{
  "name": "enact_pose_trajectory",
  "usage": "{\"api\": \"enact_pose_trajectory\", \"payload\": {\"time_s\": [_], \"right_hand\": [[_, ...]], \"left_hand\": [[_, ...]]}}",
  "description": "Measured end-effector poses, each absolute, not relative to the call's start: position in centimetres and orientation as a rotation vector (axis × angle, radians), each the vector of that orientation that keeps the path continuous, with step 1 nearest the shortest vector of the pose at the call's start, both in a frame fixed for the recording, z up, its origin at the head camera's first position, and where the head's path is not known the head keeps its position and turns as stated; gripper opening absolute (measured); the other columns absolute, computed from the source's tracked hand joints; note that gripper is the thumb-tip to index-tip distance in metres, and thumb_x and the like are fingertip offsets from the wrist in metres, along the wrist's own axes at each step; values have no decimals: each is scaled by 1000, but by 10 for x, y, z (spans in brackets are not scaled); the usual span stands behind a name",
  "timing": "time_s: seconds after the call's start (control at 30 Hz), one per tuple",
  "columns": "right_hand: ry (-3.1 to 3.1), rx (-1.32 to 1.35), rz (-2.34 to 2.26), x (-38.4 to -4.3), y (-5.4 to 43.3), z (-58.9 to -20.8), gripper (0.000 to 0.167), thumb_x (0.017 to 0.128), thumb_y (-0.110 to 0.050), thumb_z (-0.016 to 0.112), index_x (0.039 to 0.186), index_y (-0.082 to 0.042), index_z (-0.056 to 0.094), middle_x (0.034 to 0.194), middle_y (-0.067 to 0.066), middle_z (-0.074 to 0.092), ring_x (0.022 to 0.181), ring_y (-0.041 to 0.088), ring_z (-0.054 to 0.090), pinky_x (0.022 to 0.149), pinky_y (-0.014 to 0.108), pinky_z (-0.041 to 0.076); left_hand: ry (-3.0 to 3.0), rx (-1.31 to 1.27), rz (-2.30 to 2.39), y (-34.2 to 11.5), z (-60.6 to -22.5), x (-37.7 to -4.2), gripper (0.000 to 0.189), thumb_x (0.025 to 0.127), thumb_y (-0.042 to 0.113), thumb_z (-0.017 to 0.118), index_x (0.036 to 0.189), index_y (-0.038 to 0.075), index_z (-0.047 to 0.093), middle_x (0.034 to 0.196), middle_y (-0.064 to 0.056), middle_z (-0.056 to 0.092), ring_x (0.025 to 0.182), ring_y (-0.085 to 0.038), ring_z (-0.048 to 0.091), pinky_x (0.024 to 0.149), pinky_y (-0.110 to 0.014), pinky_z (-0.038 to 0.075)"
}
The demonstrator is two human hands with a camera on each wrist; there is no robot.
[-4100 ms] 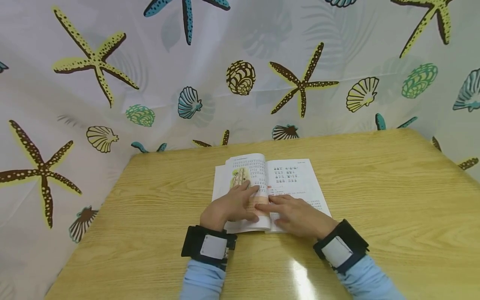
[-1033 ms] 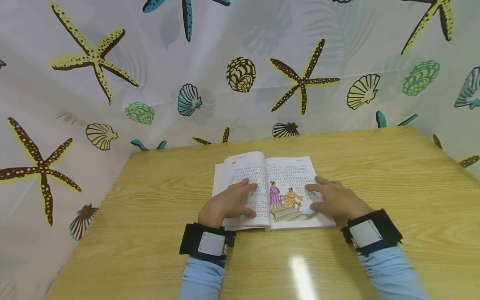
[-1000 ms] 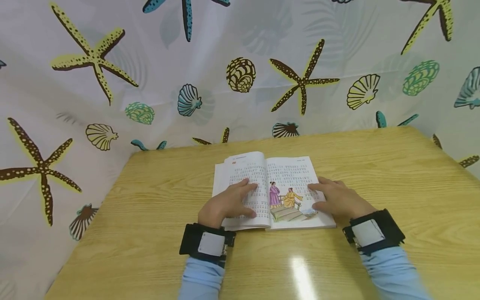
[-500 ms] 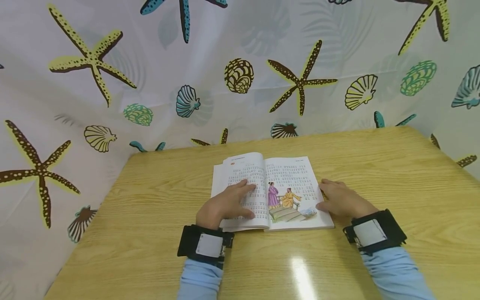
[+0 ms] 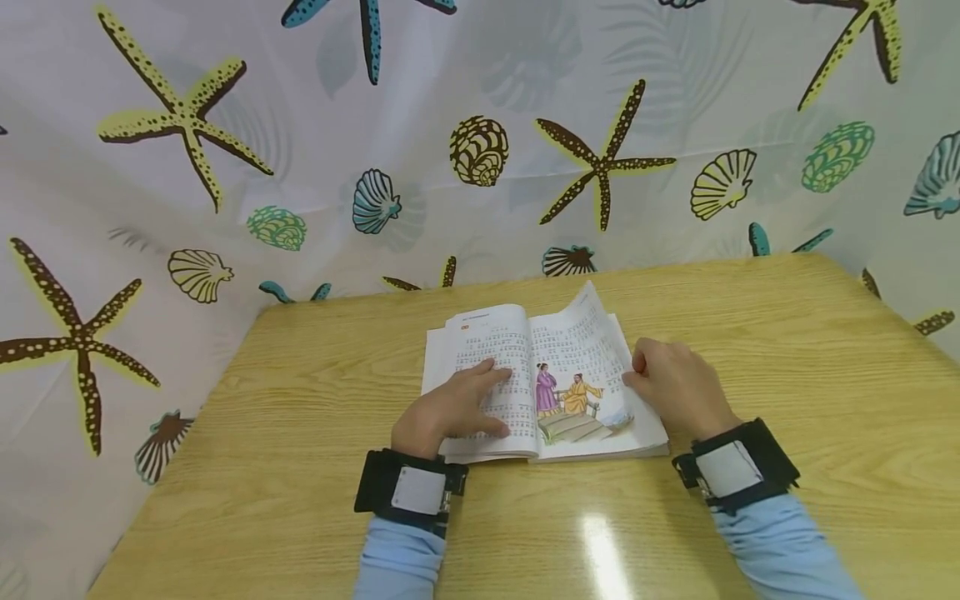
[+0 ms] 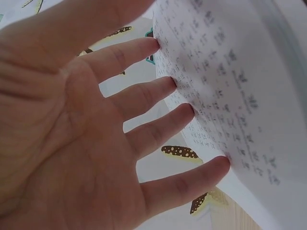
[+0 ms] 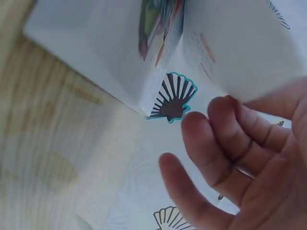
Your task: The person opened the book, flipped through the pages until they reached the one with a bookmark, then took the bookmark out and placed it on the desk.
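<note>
An open book (image 5: pixel 487 337) with printed text lies on the table, its right page showing a drawing of two robed figures (image 5: pixel 576 395). My left hand (image 5: pixel 450 410) rests on the left page with fingers spread; the left wrist view shows its fingertips (image 6: pixel 184 111) touching the printed paper. At the book's right edge, my right hand (image 5: pixel 684 390) pinches a page (image 5: pixel 588 321) between thumb and curled fingers. That page bows upward, its far corner raised. In the right wrist view the lifted page (image 7: pixel 240 48) stands apart from the pages beneath.
The wooden table (image 5: pixel 322 367) extends on both sides of the book. A hanging cloth (image 5: pixel 315 150) printed with starfish and shells borders the table at the back and sides. Black bands with pale plates, such as the left wristband (image 5: pixel 412 490), sit on both wrists.
A page was turned between the oldest frame and one second ago. My right hand then slid to the book's right edge and now pinches and lifts a page. My left hand stays nearly still.
</note>
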State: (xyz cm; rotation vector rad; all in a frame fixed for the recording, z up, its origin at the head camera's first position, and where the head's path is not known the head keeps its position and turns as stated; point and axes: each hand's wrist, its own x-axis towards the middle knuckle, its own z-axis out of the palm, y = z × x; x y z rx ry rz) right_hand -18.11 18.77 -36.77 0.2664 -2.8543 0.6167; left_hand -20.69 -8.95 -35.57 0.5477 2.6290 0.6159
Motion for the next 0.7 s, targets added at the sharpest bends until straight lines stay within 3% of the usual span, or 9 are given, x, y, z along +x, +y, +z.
{"api": "enact_pose_trajectory", "payload": {"time_s": [0.1, 0.33, 0.47, 0.57, 0.63, 0.7], "right_hand": [[-2822, 256, 548, -180, 187, -368, 17, 90, -4, 74, 78, 1, 64, 64, 5, 52, 57, 19, 47, 49, 31, 35], [-2811, 251, 390, -179, 189, -371, 19, 94, -11, 72, 85, 6, 73, 61, 4, 52, 52, 18, 45, 46, 29, 32], [-2838, 402, 619, -181, 187, -368, 25, 100, -14, 63, 82, 1, 68, 62, 2, 47, 55, 16, 44, 49, 29, 33], [-2858, 586, 991, -181, 179, -362, 29, 108, -18, 51, 105, 4, 70, 80, 8, 61, 71, 17, 54, 61, 32, 44], [-2851, 703, 1179, -179, 170, -359, 37, 110, -20, 43, 123, 6, 66, 102, 15, 68, 89, 22, 62, 76, 38, 51], [-2830, 795, 1265, -176, 159, -359, 41, 111, -21, 41, 134, 6, 61, 126, 20, 65, 108, 29, 62, 89, 46, 52]], "left_hand": [[2629, 542, 613, -89, -356, -207, 77, 87, 18, 82, 155, 13, 45, 166, -12, 24, 151, -36, 22, 119, -52, 26], [2632, 533, 600, -88, -355, -206, 77, 87, 18, 82, 154, 13, 45, 166, -12, 24, 151, -37, 23, 118, -53, 26], [2631, 534, 588, -88, -355, -206, 77, 87, 18, 82, 155, 13, 44, 166, -12, 24, 151, -35, 23, 118, -52, 26], [2626, 538, 577, -87, -355, -206, 78, 88, 18, 81, 156, 14, 43, 167, -11, 22, 152, -33, 21, 119, -49, 25], [2621, 553, 579, -87, -356, -207, 78, 88, 17, 81, 156, 15, 42, 167, -11, 21, 152, -31, 20, 120, -48, 24], [2618, 604, 627, -88, -357, -208, 79, 87, 15, 82, 156, 13, 42, 167, -12, 22, 152, -32, 22, 119, -47, 26]]}}
